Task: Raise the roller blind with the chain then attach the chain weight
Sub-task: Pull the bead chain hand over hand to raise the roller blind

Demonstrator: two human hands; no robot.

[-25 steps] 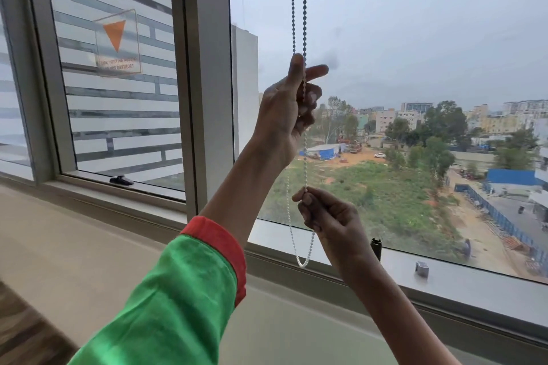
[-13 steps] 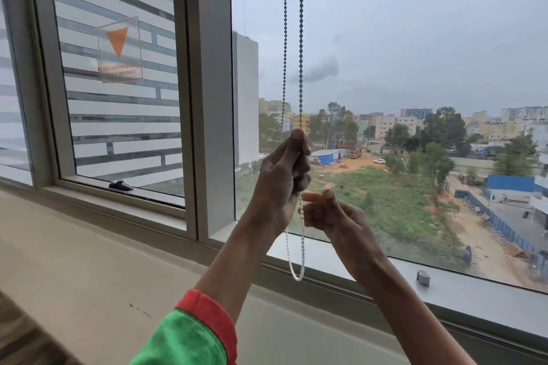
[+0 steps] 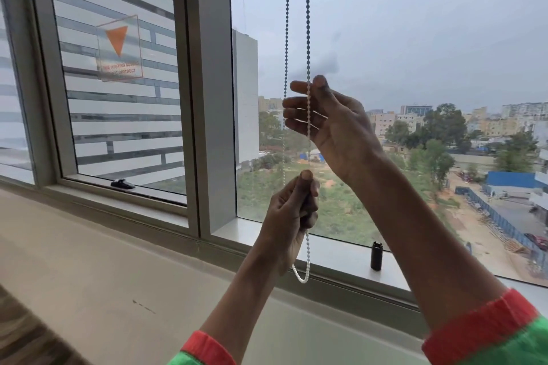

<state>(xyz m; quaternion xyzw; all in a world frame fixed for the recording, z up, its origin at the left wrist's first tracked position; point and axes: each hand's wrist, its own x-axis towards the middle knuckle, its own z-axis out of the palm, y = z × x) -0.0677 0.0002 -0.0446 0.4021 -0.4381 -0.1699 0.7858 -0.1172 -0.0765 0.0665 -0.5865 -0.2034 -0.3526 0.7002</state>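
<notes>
The bead chain (image 3: 307, 24) hangs as two strands in front of the right window pane, and its loop (image 3: 302, 278) ends just above the sill. My left hand (image 3: 292, 210) is low and closed in a fist on the right strand. My right hand (image 3: 329, 118) is higher, with spread fingers behind that strand and the thumb beside it, not pinched. The black cylindrical chain weight (image 3: 376, 256) stands upright on the sill, right of the loop and apart from it. The blind itself is out of view above.
A wide grey mullion (image 3: 207, 98) stands left of the chain. The white sill (image 3: 335, 249) runs under the glass, with a beige ledge (image 3: 89, 246) below it. A black window latch (image 3: 123, 184) and an orange triangle sticker (image 3: 118, 47) are on the left pane.
My left hand has pulled down from high on the chain to near the sill. My right hand let go below and rose above the left hand, fingers now spread.
</notes>
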